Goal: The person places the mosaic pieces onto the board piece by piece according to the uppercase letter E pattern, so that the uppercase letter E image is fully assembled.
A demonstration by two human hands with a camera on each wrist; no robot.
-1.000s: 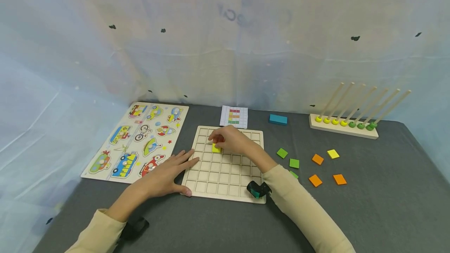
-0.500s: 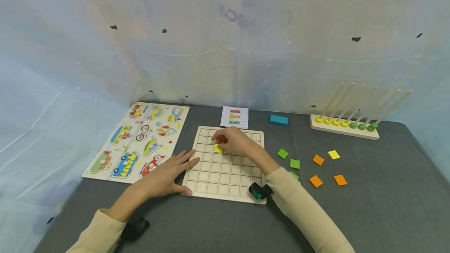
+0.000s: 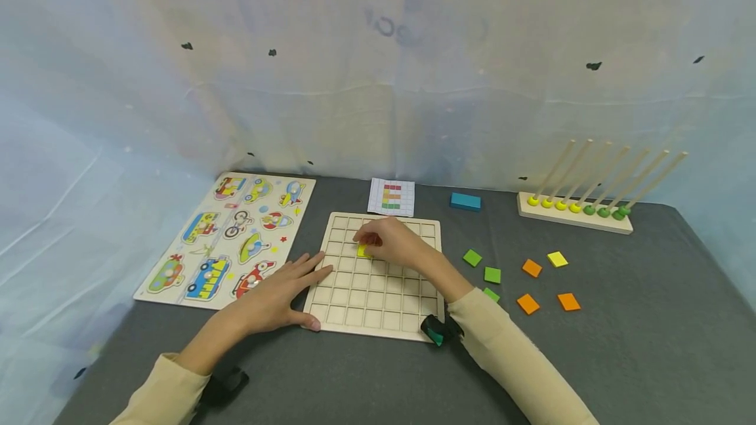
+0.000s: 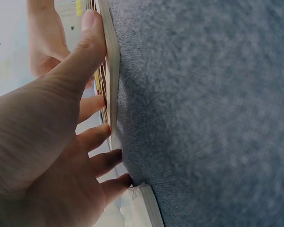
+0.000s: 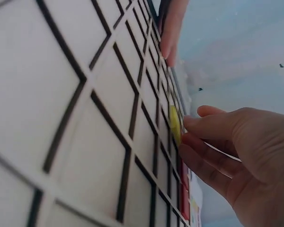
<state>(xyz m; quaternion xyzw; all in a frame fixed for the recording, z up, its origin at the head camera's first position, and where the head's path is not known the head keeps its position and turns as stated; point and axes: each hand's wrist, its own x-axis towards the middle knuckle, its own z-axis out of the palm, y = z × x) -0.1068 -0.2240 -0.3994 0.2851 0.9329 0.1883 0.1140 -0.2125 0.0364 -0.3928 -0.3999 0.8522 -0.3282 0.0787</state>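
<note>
Right hand [image 3: 392, 242]: grip pinches yellow tile [image 3: 363, 252] at board [image 3: 373, 299]. Left hand [image 3: 274, 297]: grip spread at board's left edge (thumb near corner).

Yellow tile [image 3: 363, 252] partly behind right grip [image 3: 394, 241]

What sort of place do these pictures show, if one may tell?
Probably a table set up for learning games: it bears a grid board, a vehicle puzzle and a bead rack.
</note>
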